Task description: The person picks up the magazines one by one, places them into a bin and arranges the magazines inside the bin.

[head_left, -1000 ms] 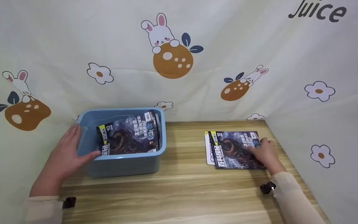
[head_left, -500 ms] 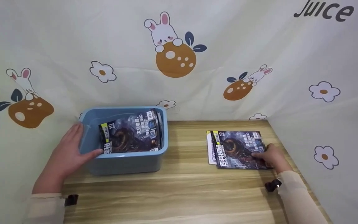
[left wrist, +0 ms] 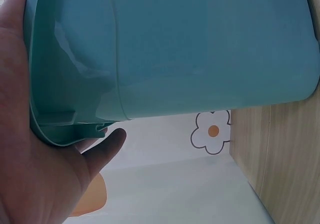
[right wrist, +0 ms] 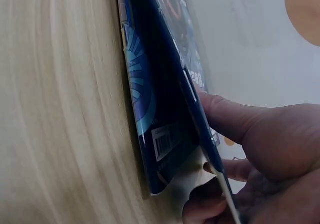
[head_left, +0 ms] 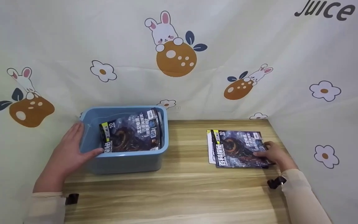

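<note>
My left hand [head_left: 67,154] holds the left front corner of a blue plastic bin [head_left: 126,161], thumb lying over the front rim and fingers along the left side. Inside the bin lies a dark magazine [head_left: 135,132] with a yellow label, on top of others. On the right, my right hand [head_left: 275,154] pinches the right edge of a matching dark magazine [head_left: 235,149], thumb on the cover and fingers beneath. The right wrist view shows this edge raised at a slant above a lower blue magazine [right wrist: 142,98] with a barcode, which lies on the table.
The wood-grain table [head_left: 179,193] has the bin at its left and the magazines at its right. A white-edged magazine [head_left: 210,147] sticks out at the left under the top one. A printed curtain [head_left: 129,40] with rabbits and oranges closes off the back and sides.
My right hand has slid a little to the right along the magazine's edge and now has its fingers under it. The left hand keeps its place on the bin. The head view shifted slightly.
</note>
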{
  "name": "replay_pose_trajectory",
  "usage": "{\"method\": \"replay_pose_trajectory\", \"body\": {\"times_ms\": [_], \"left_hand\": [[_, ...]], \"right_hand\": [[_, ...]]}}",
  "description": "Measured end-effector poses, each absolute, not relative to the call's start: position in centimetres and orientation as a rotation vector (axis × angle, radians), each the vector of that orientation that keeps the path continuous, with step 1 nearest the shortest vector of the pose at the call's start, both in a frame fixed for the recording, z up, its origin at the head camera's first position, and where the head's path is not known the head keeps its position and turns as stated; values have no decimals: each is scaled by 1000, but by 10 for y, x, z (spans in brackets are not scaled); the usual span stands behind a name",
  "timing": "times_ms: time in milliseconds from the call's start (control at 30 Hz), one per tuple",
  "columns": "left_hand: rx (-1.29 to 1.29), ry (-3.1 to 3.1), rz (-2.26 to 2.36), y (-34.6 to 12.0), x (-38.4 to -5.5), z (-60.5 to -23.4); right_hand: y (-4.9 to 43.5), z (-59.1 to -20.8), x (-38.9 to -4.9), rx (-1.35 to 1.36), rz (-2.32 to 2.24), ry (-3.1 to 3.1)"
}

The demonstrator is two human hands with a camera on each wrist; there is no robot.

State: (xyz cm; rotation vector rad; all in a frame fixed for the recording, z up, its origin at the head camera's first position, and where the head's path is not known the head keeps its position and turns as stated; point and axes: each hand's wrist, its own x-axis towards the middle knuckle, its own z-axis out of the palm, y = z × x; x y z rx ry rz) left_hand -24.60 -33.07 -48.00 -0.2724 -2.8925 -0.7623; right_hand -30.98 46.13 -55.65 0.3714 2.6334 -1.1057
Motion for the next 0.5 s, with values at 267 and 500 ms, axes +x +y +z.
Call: {"method": "replay_pose_trajectory", "body": {"times_ms": [267, 500], "left_hand": [[-266, -2891, -763, -331, -246, -480], [-269, -2885, -776, -330, -246, -479]], "right_hand": [[465, -554, -308, 217, -1204, 2614], [479, -563, -312, 123, -1469, 2414]]}}
